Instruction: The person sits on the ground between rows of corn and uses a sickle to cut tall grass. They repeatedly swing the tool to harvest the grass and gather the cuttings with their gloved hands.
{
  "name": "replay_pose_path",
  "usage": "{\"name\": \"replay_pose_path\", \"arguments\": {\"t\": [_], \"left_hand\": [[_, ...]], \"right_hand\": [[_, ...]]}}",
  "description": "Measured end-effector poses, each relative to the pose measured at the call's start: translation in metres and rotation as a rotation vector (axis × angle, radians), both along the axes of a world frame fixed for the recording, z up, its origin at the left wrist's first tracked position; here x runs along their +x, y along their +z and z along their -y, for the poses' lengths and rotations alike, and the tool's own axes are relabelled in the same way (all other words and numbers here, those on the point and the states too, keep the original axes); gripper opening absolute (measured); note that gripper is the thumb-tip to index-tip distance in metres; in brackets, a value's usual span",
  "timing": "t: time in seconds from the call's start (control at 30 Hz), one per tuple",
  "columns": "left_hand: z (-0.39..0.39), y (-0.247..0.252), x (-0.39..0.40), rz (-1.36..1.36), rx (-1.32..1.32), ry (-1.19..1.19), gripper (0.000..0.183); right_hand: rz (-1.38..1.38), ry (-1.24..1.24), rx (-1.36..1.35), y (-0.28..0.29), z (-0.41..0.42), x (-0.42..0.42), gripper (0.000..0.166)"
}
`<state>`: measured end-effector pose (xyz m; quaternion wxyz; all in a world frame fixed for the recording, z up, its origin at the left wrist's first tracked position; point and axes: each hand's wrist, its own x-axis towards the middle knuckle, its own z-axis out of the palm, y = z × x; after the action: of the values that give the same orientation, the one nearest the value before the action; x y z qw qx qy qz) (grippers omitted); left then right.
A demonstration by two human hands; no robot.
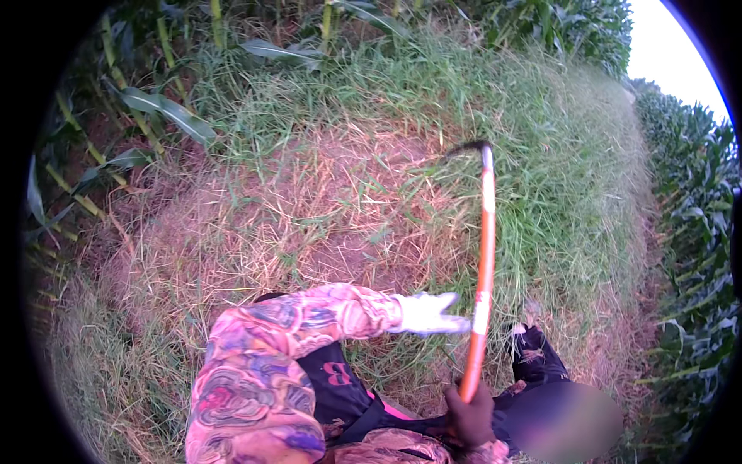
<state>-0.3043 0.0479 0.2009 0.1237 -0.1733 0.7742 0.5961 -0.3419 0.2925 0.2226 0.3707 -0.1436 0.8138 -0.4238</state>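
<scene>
My right hand (472, 413), bare, grips the lower end of a long-handled sickle (484, 255). Its handle is orange with pale bands and stands nearly upright in the picture. At the top, the dark curved blade (468, 147) points left over the border between cut and standing grass; it is slightly blurred. My left hand (429, 313) wears a white glove, its fingers apart and holding nothing. Those fingertips come close to the middle of the handle; whether they touch it I cannot tell. Green grass (533, 220) grows right of the handle.
Dry cut grass (324, 209) covers the ground ahead. Maize stalks (139, 116) stand at the upper left, and another maize row (690, 232) runs along the right. A dark-clothed leg (539, 359) shows at lower right, beside a blurred patch.
</scene>
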Motion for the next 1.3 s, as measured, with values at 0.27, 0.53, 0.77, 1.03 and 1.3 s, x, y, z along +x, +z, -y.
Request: {"name": "replay_pose_path", "arguments": {"t": [0.27,0.53,0.77,1.03,1.3], "left_hand": [[0.121,0.009,-0.018,-0.253,-0.129,0.870,0.014],[0.207,-0.014,0.153,0.370,-1.192,0.565,0.035],[0.114,-0.041,0.238,0.824,-0.970,-0.054,0.037],[0.107,-0.117,0.139,0.606,-0.981,-0.328,0.028],[0.136,-0.101,0.168,0.622,-0.968,-0.111,0.044]], "right_hand": [[-0.595,0.520,-0.171,0.023,0.076,-0.023,0.041],[-1.063,-0.077,-0.151,0.067,-0.017,-0.186,0.030],[-0.652,-0.266,-0.156,0.059,0.001,-0.189,0.023],[-0.558,-0.280,-0.141,0.058,0.006,-0.190,0.023],[-0.536,-0.292,-0.010,0.064,0.001,-0.192,0.023]]}}
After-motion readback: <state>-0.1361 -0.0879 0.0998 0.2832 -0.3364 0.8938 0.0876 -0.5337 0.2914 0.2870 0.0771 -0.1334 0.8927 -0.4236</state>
